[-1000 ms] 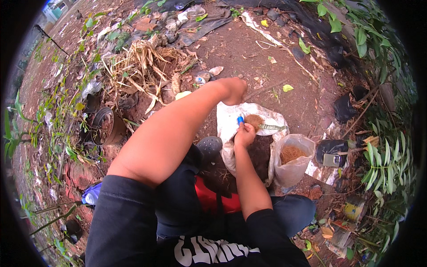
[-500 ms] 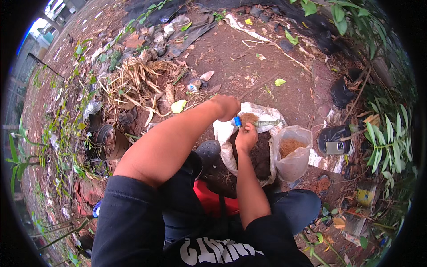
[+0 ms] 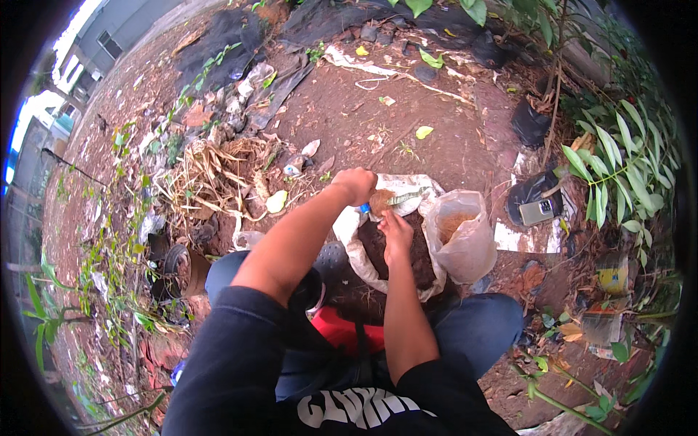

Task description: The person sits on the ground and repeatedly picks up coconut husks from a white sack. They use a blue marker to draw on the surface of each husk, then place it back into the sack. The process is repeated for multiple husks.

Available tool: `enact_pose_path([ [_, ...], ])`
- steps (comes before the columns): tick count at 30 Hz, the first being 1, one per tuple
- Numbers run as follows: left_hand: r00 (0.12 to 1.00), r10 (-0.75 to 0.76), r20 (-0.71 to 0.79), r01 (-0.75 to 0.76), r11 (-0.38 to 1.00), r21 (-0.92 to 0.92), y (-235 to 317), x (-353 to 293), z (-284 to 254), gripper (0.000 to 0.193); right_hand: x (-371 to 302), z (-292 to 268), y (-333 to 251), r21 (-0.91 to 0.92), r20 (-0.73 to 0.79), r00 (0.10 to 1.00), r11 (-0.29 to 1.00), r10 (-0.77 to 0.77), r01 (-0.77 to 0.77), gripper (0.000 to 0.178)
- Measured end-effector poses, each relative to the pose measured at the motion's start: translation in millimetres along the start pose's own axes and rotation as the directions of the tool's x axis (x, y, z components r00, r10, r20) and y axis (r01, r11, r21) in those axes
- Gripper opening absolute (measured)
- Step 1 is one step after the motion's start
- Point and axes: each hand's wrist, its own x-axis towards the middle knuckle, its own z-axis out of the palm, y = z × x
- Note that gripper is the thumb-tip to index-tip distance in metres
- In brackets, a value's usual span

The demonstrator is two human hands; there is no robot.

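A small clump of brown fibre [image 3: 379, 201] is between my two hands over the mouth of a white sack [image 3: 352, 243] holding dark soil [image 3: 407, 254]. A mottled green leaf [image 3: 407, 196] points rightward out of the clump. My right hand [image 3: 396, 234] pinches the clump from below. Just beyond its left side, my left hand [image 3: 356, 186] is closed in a fist; what it grips is hidden. Under that fist, against the clump, shows a small bright blue piece [image 3: 364, 208], too small to make out. Right of the sack stands a clear plastic bag [image 3: 469, 258] with brown fibre inside.
Dry stalks [image 3: 211, 174] lie in a heap at the left, above a dark plant pot [image 3: 185, 269]. On the right, a phone [image 3: 536, 211] rests on a black bag [image 3: 525, 192]. Leafy branches [image 3: 614, 167] hang at the right edge. A red seat [image 3: 342, 330] shows between my legs.
The view has shifted, so the ground sits further left and higher. My left fist has turned and covers more of the blue piece. My right hand keeps its pinch on the fibre clump.
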Motion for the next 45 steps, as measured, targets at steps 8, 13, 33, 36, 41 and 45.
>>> enact_pose_path([
  [8,0.986,-0.112,-0.127,0.094,0.986,-0.140,7.0,50.3,110.9,0.098,17.5,-35.2,23.9,0.189,-0.300,0.953,0.982,0.038,0.020,0.019],
  [13,0.993,-0.095,-0.067,0.082,0.981,-0.175,4.4,70.8,140.8,0.088,24.3,-41.2,34.7,0.169,-0.358,0.929,0.985,0.088,-0.028,0.016],
  [33,0.979,-0.203,0.031,-0.082,-0.525,-0.847,-59.7,9.0,86.9,0.061,38.8,30.5,-19.8,0.059,0.046,0.996,0.996,-0.073,0.070,0.028],
  [36,0.988,-0.156,0.023,-0.085,-0.651,-0.754,-62.3,-10.3,121.9,0.055,30.6,33.3,-11.6,0.118,0.041,0.999,0.993,-0.001,-0.004,0.029],
  [41,0.995,0.076,-0.071,0.007,-0.728,-0.685,-38.5,-40.4,137.7,0.051,29.9,40.3,5.9,0.043,0.006,1.000,0.999,-0.028,0.028,0.028],
  [45,0.996,-0.014,0.091,0.056,-0.696,-0.716,-27.7,-49.4,134.4,0.062,21.4,43.3,13.7,0.027,0.055,0.994,0.996,-0.090,0.089,0.021],
])
